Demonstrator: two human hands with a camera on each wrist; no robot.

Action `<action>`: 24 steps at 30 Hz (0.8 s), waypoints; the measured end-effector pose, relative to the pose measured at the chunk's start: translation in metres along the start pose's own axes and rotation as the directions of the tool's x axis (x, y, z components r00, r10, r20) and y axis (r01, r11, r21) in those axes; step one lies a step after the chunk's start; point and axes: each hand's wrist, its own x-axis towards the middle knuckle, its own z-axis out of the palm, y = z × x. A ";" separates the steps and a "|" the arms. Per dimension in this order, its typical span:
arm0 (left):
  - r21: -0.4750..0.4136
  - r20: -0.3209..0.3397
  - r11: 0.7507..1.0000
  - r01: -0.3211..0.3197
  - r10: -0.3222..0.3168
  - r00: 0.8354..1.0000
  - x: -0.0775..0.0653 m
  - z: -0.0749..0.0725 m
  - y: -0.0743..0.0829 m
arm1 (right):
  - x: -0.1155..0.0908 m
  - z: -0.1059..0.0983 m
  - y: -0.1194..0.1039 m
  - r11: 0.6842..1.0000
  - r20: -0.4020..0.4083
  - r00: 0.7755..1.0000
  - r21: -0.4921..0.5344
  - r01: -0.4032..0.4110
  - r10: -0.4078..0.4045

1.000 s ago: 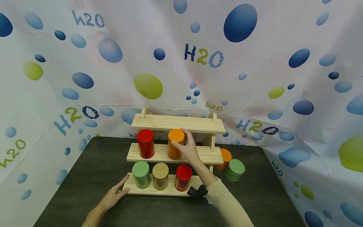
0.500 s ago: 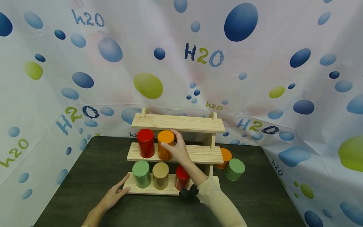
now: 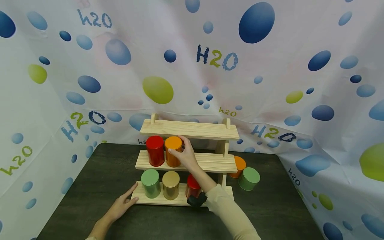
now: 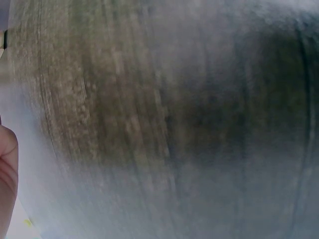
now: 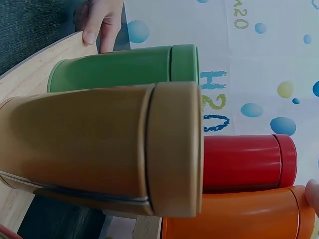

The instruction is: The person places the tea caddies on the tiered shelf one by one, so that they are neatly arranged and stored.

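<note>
My right hand (image 3: 188, 156) grips the lid end of an orange canister (image 3: 173, 155), which stands upright on the middle board of a wooden tiered shelf (image 3: 214, 162). Close beside it on the left is a red canister (image 3: 155, 153); whether the two touch is unclear. My left hand (image 3: 117, 208) rests on the left end of the bottom board, index finger and thumb extended along its corner. Along that board stand a green canister (image 3: 151, 186), a gold canister (image 3: 171, 188) and another red canister (image 3: 192, 187), partly covered by the right forearm.
Right of the shelf, on the dark table (image 3: 282, 206), stand a second orange canister (image 3: 238, 165), partly hidden by the shelf, and a second green canister (image 3: 249, 180). The top board (image 3: 189, 129) overhangs behind the right hand. A patterned curtain (image 3: 192, 76) encloses the back and sides.
The right hand has moved the orange canister leftward along the middle board, closing the gap to the red one. The left hand has kept its place on the bottom board.
</note>
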 end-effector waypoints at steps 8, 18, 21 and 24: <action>0.001 0.000 1.000 0.000 0.000 1.000 0.001 0.001 0.000 | 0.001 -0.001 0.004 1.000 0.014 1.000 0.011 -0.008 0.008; -0.004 0.005 1.000 0.003 -0.003 1.000 0.001 0.001 -0.002 | -0.001 -0.005 0.004 1.000 0.055 0.998 0.018 0.006 -0.007; -0.007 0.007 1.000 0.010 -0.010 1.000 0.001 0.000 -0.002 | -0.007 -0.010 -0.006 0.999 0.062 0.998 0.032 -0.009 0.007; -0.009 0.008 1.000 0.007 -0.007 1.000 0.001 0.000 -0.001 | -0.015 -0.015 -0.019 0.999 0.060 0.998 0.039 -0.020 0.017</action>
